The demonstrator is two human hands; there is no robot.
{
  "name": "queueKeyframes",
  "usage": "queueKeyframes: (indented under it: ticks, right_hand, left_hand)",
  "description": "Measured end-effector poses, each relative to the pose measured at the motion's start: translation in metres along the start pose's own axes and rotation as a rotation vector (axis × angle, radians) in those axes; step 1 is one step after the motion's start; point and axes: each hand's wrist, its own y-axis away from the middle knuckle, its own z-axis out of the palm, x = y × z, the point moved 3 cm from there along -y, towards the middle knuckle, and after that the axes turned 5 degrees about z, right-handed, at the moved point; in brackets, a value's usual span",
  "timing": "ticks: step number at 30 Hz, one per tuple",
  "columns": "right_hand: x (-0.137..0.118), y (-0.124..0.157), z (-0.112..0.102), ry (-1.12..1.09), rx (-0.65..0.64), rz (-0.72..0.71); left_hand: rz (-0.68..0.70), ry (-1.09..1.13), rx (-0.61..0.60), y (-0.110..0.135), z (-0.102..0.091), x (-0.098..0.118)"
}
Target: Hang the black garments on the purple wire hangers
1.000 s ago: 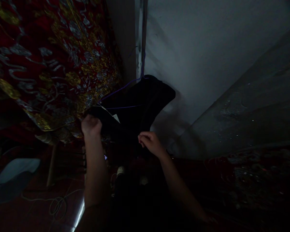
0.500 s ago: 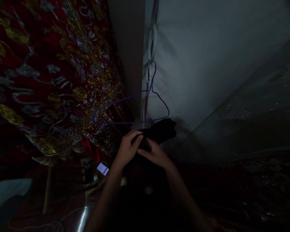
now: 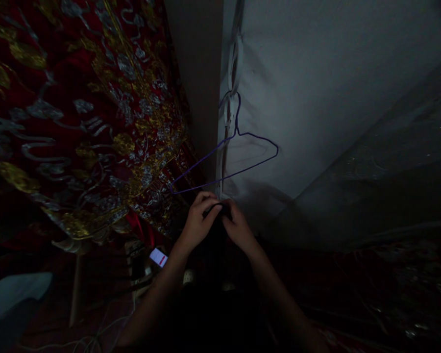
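Note:
Between my hands is a dark piece of cloth (image 3: 217, 226), hard to make out in the dim light. My left hand (image 3: 201, 218) pinches its upper edge, thumb against fingers. My right hand (image 3: 237, 223) grips the same edge close beside it, fingertips nearly meeting the left ones. Just above both hands a purple wire clothes hanger (image 3: 250, 167) hangs by its hook from a white ring (image 3: 229, 110) on a strip along the wall corner. The hanger carries nothing and neither hand touches it.
Red cloth with gold and silver embroidery (image 3: 123, 144) hangs at the left. A pale wall (image 3: 316, 98) fills the right. Low on the left are a lit phone (image 3: 158, 257), a pale blue-grey surface (image 3: 18, 294) and loose cables (image 3: 91, 340).
The hanger has swung round to the right. My right hand has come up level with my left, and the black cloth that stuck out to the right now hangs down between the hands.

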Motion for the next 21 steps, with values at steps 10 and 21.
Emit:
queueKeyframes:
  ticks: [10,21]
  right_hand:
    - [-0.048,-0.048,-0.083,0.092,0.151,-0.157]
    - [-0.025,-0.082,-0.119,0.584,-0.082,-0.222]
  left_hand:
    - [-0.236,-0.119,-0.497,0.048,0.003,-0.043]
    - [-0.242,-0.531,-0.607,0.036,-0.058,-0.013]
